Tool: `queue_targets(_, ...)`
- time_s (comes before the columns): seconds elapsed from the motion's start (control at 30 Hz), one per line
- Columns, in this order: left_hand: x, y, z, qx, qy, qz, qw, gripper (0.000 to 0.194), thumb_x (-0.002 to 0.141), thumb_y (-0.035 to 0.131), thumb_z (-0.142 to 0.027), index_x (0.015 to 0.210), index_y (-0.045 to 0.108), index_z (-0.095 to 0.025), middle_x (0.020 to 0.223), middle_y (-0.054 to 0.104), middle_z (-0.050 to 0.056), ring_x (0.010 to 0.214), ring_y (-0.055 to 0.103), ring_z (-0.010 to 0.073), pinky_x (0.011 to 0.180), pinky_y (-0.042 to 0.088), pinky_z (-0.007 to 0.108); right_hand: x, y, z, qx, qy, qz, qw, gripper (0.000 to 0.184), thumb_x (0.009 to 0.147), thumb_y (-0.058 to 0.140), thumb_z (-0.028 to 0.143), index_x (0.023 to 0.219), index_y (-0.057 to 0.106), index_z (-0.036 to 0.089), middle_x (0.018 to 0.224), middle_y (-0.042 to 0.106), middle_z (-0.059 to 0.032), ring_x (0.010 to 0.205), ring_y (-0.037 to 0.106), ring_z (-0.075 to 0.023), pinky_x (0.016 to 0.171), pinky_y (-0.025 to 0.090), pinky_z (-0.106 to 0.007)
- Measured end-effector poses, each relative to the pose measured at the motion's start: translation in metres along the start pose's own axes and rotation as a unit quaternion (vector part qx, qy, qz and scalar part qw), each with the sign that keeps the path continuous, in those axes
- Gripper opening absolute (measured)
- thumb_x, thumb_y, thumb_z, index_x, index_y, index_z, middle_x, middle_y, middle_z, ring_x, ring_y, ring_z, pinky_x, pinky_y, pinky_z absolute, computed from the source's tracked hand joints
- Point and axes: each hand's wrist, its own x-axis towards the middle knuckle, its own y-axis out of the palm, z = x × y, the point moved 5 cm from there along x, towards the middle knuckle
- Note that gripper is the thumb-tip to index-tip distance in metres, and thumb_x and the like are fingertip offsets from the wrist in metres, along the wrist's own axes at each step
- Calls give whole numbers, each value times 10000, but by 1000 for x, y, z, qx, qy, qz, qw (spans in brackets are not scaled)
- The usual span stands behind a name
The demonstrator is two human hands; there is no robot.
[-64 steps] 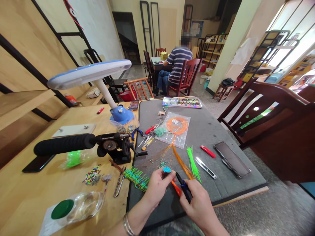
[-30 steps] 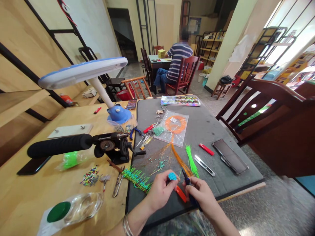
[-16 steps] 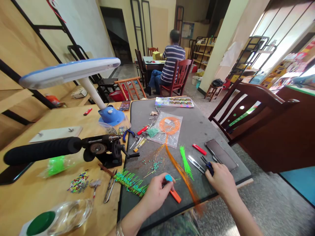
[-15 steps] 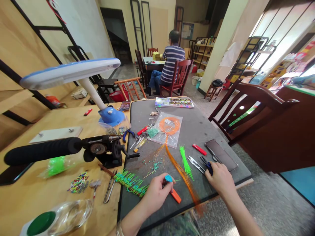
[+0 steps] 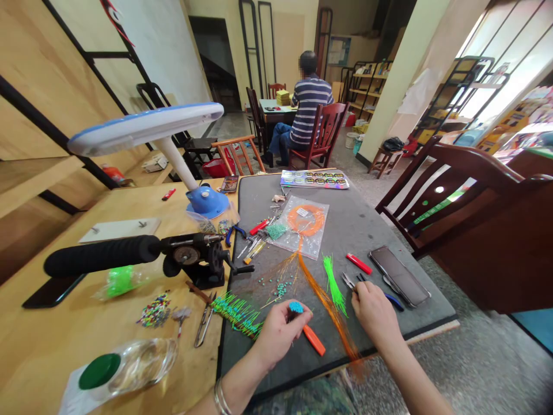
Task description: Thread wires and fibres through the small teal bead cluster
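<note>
My left hand (image 5: 280,335) is shut on a small turquoise beaded piece (image 5: 296,307), pinched between thumb and fingers. Just right of it lies an orange-handled tool (image 5: 313,340), partly hidden by the hand. My right hand (image 5: 371,311) rests on the grey mat (image 5: 358,230) over the tips of steel thread snips (image 5: 348,280). A blue-handled tool (image 5: 394,301) lies by that hand. Long orange strands (image 5: 328,317) and a bright green bundle (image 5: 332,286) run between my hands. A row of turquoise-and-green beaded strands (image 5: 237,314) lies left of my left hand, near loose beads (image 5: 280,290).
A clamped hand-crank tool with a black foam grip (image 5: 190,253) and a blue-based lamp (image 5: 206,203) stand on the wooden table (image 5: 64,340). A phone (image 5: 400,276) and red lighter (image 5: 358,264) lie on the mat. A person in a striped shirt (image 5: 307,104) sits beyond.
My right hand has moved right, away from my left, and no longer holds the blue-handled tool, which now lies on the mat. The left hand still pinches the turquoise piece.
</note>
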Motion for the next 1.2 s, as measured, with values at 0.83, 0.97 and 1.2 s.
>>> queue_targets(0.83,-1,-5,-6,-9,9,-34,999,110,717,619,-253,697,602,-147,560,486,-45,481,373,71,465,301,185,-44,-15,93,446,2,92,890,296,916,404,389,743,555,202,619,566,19,568,533,-128,549,367,-205)
queue_targets(0.97,-1,-5,-5,-6,6,-32,999,115,708,631,-256,700,596,-146,565,483,-45,482,371,71,463,299,186,-45,-14,92,476,20,96,874,293,900,435,388,713,559,200,602,544,24,556,499,-125,542,347,-205)
queue_targets(1.2,-2,-2,-8,-11,-19,-17,1000,160,718,641,-304,710,590,-152,532,499,-44,468,398,78,454,305,191,-45,-7,87,538,71,105,833,360,890,422,449,667,529,188,572,488,39,554,455,-117,536,338,-201)
